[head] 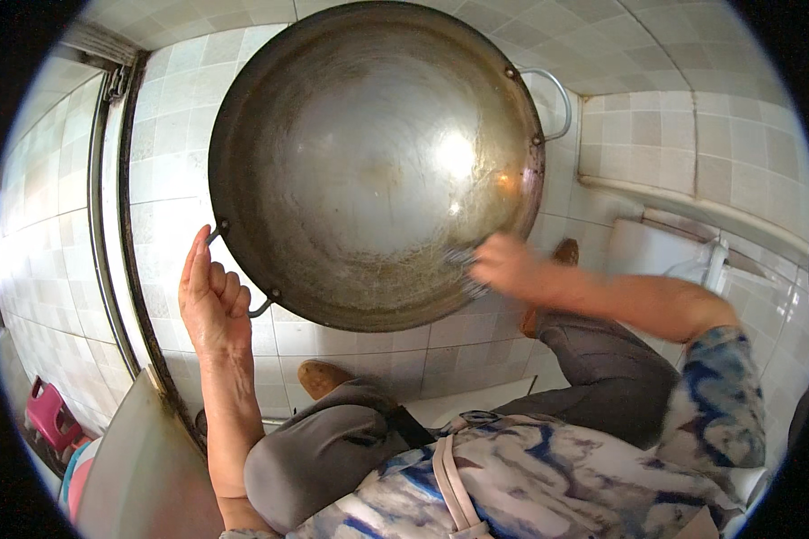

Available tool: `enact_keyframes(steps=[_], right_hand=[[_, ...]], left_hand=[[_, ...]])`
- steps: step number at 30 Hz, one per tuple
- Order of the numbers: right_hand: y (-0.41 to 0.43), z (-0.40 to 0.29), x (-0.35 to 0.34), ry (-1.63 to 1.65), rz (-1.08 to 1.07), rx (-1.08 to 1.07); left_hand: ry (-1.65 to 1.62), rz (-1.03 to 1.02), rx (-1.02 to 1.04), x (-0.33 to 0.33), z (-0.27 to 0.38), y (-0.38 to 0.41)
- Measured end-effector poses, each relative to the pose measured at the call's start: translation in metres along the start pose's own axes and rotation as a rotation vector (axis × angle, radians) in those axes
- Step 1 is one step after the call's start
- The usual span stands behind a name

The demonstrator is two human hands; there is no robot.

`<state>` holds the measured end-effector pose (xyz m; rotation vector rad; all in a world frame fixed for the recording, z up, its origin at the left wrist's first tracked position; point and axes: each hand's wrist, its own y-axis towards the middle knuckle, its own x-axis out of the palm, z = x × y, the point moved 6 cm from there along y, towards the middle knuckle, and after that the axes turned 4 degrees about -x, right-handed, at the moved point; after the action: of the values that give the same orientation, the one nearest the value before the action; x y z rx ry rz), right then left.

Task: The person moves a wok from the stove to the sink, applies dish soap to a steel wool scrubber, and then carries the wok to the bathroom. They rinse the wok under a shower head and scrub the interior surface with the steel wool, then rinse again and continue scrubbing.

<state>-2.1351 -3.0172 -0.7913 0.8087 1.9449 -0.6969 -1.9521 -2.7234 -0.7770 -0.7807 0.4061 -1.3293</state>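
Note:
A large round metal wok [377, 155] with two loop handles fills the upper middle of the head view. My left hand [216, 290] is closed around its left loop handle [261, 310]. At the wok's lower right rim, my right hand [505, 266], blurred, holds a silvery scrubber [460, 255] against the inner wall. The scrubber is partly hidden by the fingers and blurred, so its exact kind cannot be told. The right loop handle [566, 101] stands free of either hand.
Light tiles cover the floor [350, 347] and walls. A dark-edged door frame [125, 202] runs along the left, with a pink plastic stool [52, 414] beyond it. A white fixture [661, 249] stands at the right. My brown shoes [322, 378] are below the wok.

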Motion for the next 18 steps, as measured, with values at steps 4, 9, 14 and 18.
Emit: enact_keyframes(steps=[4,9,14,18], right_hand=[[-0.009,0.016,-0.055,0.074,-0.1,-0.182],[0.004,-0.017,-0.004,0.12,-0.185,-0.251],[0.073,-0.083,0.011,0.271,0.034,-0.155],[0.128,-0.108,0.031,0.249,0.134,0.024]], left_hand=[[-0.017,-0.009,-0.019,-0.007,-0.006,0.006],[0.0,-0.039,0.024,0.001,-0.001,-0.001],[0.033,-0.02,0.004,0.004,0.005,-0.004],[0.049,-0.008,0.036,0.004,-0.001,-0.002]])
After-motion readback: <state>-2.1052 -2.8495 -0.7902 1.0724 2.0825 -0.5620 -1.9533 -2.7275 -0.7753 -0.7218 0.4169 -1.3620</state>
